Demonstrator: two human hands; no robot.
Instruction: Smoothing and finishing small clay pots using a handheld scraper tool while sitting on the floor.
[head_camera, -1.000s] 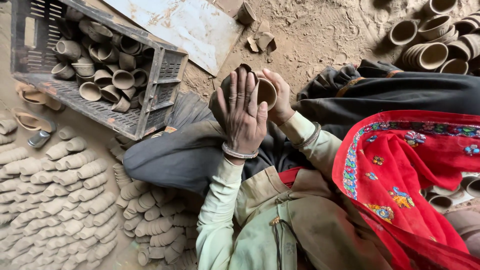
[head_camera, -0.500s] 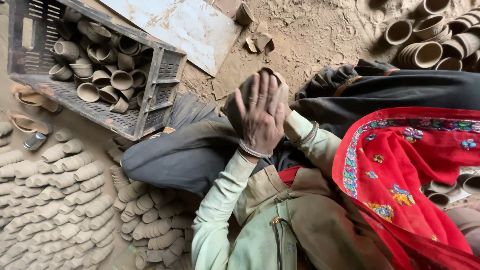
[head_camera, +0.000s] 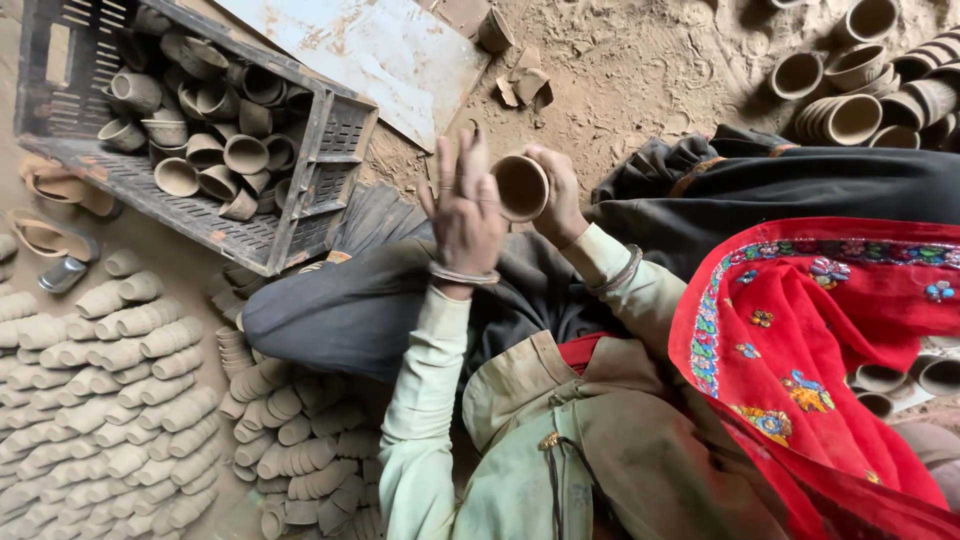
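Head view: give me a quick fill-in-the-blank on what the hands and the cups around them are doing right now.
1. The right hand holds a small clay ____ with its mouth toward the camera.
2. The left hand is held flat and open ____ the clay cup.
3. The grey plastic crate on the left holds loose clay ____.
4. Stacked pale cups lie in rows on the ____.

Missing words: cup; beside; cups; ground

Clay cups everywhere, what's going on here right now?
A person sits on the dirt floor. The right hand holds a small clay cup tilted on its side, and the left hand is raised flat beside it, fingers spread. A dark crate of cups lies to the left, with rows of stacked cups below it.
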